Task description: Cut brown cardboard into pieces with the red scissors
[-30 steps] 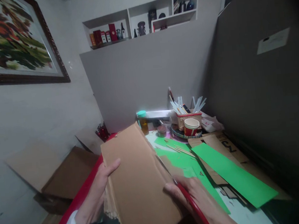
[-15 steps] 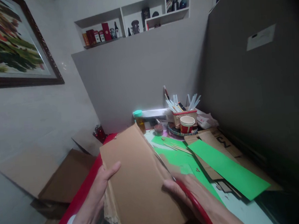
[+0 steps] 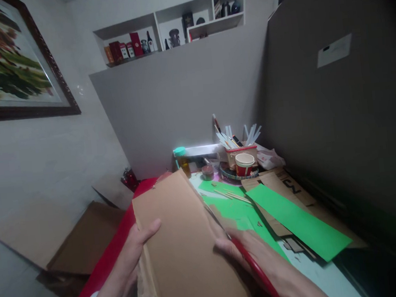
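A tall brown cardboard piece (image 3: 182,243) with a torn lower left edge fills the lower middle. My left hand (image 3: 137,247) grips its left side, thumb flat on the front and fingers hidden behind. At the right edge is my right hand (image 3: 250,251), closed on the cardboard with its thumb on the front. Red-handled scissors (image 3: 255,269) lie along that hand, their blade pointing up beside the cardboard's right edge. Whether the right fingers go through the scissor handles is hidden.
Green sheets (image 3: 298,220) and flattened cardboard (image 3: 288,182) lie on the right. Behind stand a basket of white strips (image 3: 250,152), a red and white cup (image 3: 245,165) and a jar with a teal lid (image 3: 181,157). An open cardboard box (image 3: 87,238) is at left.
The view has shifted slightly, so the background sits a little further left. Both hands keep their hold on the cardboard, which is almost unmoved.
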Tool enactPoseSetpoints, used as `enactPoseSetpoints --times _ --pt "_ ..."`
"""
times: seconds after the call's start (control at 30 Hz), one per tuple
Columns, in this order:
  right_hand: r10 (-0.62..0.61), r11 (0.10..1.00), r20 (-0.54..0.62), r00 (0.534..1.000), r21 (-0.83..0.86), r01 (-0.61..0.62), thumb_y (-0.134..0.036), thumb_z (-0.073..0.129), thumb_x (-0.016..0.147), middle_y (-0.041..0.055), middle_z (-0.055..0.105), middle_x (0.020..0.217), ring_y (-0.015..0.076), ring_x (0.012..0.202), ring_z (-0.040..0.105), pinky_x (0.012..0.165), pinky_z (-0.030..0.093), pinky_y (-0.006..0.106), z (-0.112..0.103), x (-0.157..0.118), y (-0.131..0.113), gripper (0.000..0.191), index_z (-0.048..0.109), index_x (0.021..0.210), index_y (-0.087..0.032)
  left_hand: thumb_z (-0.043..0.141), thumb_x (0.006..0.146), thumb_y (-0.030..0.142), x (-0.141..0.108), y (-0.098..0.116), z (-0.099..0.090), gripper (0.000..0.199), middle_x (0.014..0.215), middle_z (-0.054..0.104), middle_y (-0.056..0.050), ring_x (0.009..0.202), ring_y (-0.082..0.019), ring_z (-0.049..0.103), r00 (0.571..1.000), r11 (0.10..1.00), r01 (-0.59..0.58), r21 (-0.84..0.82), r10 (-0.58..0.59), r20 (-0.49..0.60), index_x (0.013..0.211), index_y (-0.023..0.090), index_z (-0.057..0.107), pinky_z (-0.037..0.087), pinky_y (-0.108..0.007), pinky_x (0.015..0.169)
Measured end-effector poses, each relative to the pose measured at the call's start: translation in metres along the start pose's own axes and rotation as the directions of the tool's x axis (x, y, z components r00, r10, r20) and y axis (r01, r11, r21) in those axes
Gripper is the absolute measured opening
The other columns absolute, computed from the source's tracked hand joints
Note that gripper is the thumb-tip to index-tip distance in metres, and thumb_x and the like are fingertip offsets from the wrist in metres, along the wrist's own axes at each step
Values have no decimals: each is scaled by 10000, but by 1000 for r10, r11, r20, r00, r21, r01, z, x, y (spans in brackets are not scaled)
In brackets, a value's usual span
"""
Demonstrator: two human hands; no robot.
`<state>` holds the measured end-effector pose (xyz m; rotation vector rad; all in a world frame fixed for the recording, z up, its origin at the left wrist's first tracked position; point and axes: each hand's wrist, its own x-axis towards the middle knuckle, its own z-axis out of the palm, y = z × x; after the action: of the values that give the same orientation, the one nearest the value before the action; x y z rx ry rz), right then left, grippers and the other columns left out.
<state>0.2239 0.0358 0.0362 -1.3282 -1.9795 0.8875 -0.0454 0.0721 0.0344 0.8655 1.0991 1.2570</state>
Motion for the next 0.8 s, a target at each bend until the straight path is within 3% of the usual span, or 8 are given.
enactPoseSetpoints --times 0.1,0.23,0.4,0.6,0.8 --pt "34 999 4 999 -5 -34 -610 399 996 32 645 776 205 751 576 640 414 279 2 -1 1 476 571 771 -227 812 745 204 -1 -1 2 743 975 805 -175 744 -345 779 1000 1000 -5 -7 5 11 1400 100 477 648 -450 658" --pt "87 996 -34 996 0 -87 -632 359 989 24 596 732 192 698 535 579 382 280 6 -4 -1 514 514 695 -239 817 740 196 0 0 1 737 969 805 -178 761 -341 780 1000 1000 7 -28 -6 22 1387 78 484 648 -447 698" --pt "79 996 16 997 29 -79 -636 430 963 -1 567 646 171 621 507 548 340 280 4 -1 0 506 501 667 -232 806 754 208 -2 0 1 735 999 797 -193 754 -363 776 1000 1000 6 -2 -6 23 1397 87 471 642 -466 651" --pt "60 997 1 998 52 -60 -616 451 961 7 617 672 183 633 545 574 358 283 -1 2 1 472 544 703 -231 745 817 192 -9 -1 9 733 1115 769 -206 881 -387 765 994 999 -8 -34 12 110 1457 116 396 628 -520 740" --pt "118 993 -43 992 9 -117 -627 412 966 17 573 678 189 657 519 542 331 281 6 -2 0 498 476 658 -240 751 814 223 -6 0 6 720 1094 771 -221 843 -411 765 995 1000 3 -8 -2 99 1435 96 409 625 -535 702"
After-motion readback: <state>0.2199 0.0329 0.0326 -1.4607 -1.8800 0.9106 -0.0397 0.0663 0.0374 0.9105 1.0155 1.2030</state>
